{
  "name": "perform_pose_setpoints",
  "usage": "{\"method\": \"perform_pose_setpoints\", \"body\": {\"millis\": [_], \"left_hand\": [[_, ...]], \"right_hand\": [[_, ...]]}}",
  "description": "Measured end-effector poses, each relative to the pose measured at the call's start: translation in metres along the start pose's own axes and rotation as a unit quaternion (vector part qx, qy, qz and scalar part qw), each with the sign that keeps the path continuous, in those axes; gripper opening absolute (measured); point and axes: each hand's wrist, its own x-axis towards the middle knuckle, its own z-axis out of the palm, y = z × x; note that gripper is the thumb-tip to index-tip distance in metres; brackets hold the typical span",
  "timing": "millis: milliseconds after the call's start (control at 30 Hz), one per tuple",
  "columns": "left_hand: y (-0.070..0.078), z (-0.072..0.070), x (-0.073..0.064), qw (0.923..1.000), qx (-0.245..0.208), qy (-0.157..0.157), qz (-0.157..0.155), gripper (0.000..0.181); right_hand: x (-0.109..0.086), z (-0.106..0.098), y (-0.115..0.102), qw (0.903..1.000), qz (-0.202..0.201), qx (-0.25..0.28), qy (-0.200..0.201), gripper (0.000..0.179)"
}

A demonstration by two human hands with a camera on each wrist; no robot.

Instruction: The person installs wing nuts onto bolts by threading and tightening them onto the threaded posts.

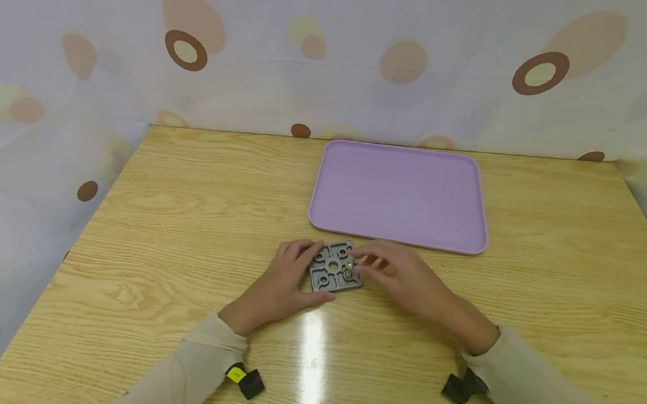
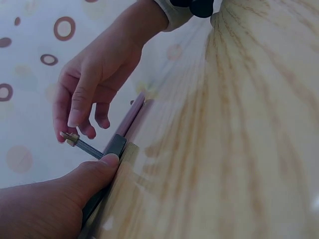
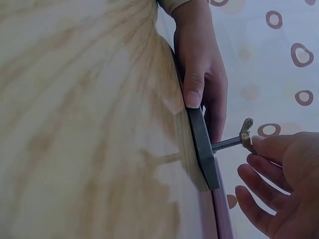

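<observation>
A square grey metal plate with several round holes lies on the table. My left hand holds it by the left side, thumb at the near edge and fingers at the far edge. From the plate's right part a threaded bolt stands upright. A brass wing nut sits high on its thread, well above the plate. Thumb and index finger of my right hand are at this wing nut, the other fingers loosely bent beside it.
A purple tray lies just beyond the plate on the wooden table. Patterned cloth hangs behind and on both sides. Black wrist-worn devices are at both sleeves.
</observation>
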Motion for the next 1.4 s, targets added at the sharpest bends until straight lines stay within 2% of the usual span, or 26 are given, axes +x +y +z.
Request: {"method": "perform_pose_setpoints", "body": {"millis": [367,600,833,1200,1400], "left_hand": [[-0.0001,-0.0006,0.0004,1.0,-0.004,-0.006,-0.004,0.09],[0.0008,-0.0006,0.0001,0.9999,-0.004,-0.007,-0.008,0.09],[0.0013,-0.0008,0.0004,1.0,0.001,-0.002,-0.001,0.089],[0.0007,0.0,0.0006,1.0,0.001,0.004,0.001,0.09],[0.0001,-0.0001,0.0001,1.0,0.002,0.005,0.001,0.089]], "right_hand": [[0.0004,-0.0028,0.0008,0.9997,-0.013,-0.01,0.018,0.015],[0.0005,-0.0043,-0.0009,0.9999,-0.005,-0.01,0.006,0.013],[0.0012,-0.0031,0.0006,0.9998,-0.017,0.004,0.005,0.011],[0.0014,0.0004,0.0002,0.9997,0.001,0.014,-0.018,0.035],[0.0023,0.003,-0.0018,0.9993,0.0,0.023,-0.029,0.037]]}}
